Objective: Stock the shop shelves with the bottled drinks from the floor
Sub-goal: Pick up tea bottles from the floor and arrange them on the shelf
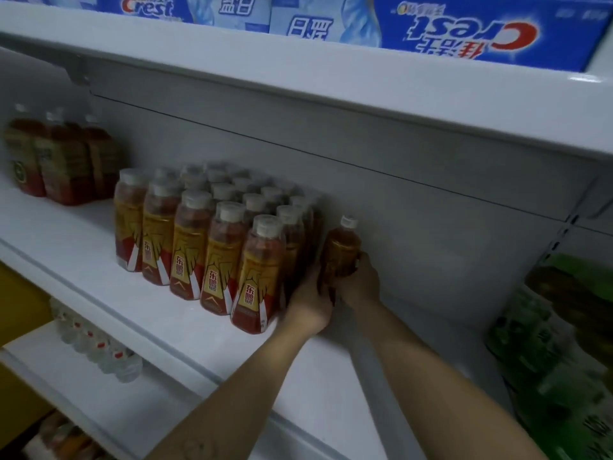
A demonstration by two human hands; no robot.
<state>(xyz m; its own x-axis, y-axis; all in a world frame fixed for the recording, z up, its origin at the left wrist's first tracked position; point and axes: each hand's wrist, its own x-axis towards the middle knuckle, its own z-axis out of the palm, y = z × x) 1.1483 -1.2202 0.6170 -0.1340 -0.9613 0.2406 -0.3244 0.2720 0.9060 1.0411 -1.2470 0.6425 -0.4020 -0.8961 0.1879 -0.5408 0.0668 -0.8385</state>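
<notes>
Gripped bottle [341,252] upright in curled right hand [361,282], tight beside pack [212,247] on shelf [83,247] to extend the row; left hand [308,305] at its base, fingers hidden, hold unclear

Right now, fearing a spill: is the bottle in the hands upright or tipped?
Upright: the bottle has its cap on top, like the shelved bottles beside it; its base is hidden.

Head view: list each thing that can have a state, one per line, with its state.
Bottle: capped, slightly tilted, held beside the rows.
Bottle rows: capped, upright, on shelf.
Right hand: grips Bottle.
Left hand: against Bottle's lower part, fingers hidden.
Dark bottles: capped, upright, back left.
Crest boxes: closed, one upside down.
</notes>
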